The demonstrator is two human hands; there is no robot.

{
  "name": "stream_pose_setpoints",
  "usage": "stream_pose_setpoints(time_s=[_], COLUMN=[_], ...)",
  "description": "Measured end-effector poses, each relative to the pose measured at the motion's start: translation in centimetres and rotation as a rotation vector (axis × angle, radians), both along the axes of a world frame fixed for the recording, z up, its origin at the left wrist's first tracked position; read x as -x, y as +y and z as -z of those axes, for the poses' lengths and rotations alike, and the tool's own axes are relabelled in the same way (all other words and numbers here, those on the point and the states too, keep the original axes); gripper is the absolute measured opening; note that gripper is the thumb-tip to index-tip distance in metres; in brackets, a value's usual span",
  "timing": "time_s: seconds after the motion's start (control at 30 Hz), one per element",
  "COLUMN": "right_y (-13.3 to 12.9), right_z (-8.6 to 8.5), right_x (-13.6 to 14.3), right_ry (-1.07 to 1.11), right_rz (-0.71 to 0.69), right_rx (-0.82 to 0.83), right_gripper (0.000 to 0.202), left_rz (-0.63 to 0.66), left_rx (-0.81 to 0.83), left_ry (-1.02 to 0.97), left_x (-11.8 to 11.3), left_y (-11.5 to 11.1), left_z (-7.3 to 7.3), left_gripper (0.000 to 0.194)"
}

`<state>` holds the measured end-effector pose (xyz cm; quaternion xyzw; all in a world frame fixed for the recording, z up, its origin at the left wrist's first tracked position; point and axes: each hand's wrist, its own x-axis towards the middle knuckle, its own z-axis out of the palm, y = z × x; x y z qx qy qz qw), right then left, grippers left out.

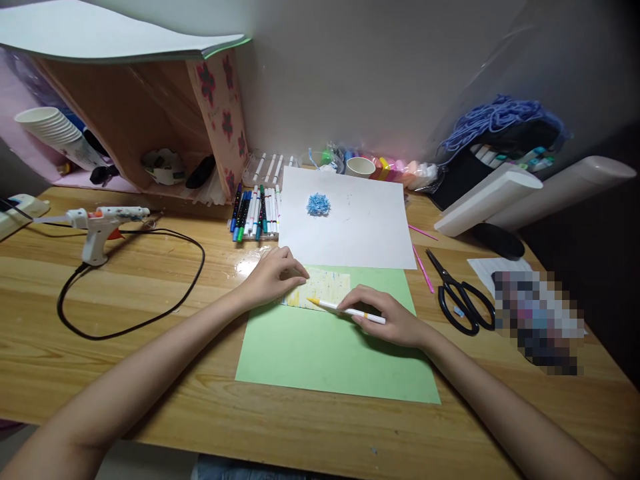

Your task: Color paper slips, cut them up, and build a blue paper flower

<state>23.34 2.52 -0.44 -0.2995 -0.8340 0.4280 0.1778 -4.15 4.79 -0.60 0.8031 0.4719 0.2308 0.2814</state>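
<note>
My right hand (383, 315) holds a white marker (367, 315) with a yellow tip, which points left at a small sheet streaked with yellow (327, 287). That sheet lies on green paper (325, 353). At its upper left edge rests my left hand (277, 275), thumb and fingertips close together on the paper; whether they pinch it is hard to make out. Behind, a white sheet (370, 233) overlaps the green paper and bears a clump of blue shreds (319, 205).
Markers (256, 210) stand left of the white sheet. A glue gun (100, 227) and its looped cable are at the left, black scissors (463, 300) at the right. White rolls (493, 200), a cup (361, 167) and a pink-sided box (220, 120) are farther back.
</note>
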Motion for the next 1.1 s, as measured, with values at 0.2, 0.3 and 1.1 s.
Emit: stream_pose_setpoints(time_s=[0.2, 0.3, 1.1], right_y=[-0.1, 0.0, 0.1], right_z=[-0.1, -0.2, -0.2], right_x=[0.0, -0.1, 0.3], right_ry=[-0.001, 0.001, 0.031], right_rz=[0.031, -0.005, 0.063], right_rx=[0.001, 0.014, 0.096], right_gripper=[0.027, 0.024, 0.023], left_rz=[-0.004, -0.009, -0.013], left_rx=[-0.017, -0.03, -0.024], left_ry=[0.003, 0.004, -0.003], left_x=[0.0, 0.0, 0.0], left_y=[0.0, 0.0, 0.4], left_z=[0.1, 0.2, 0.5], left_gripper=[0.013, 0.013, 0.017])
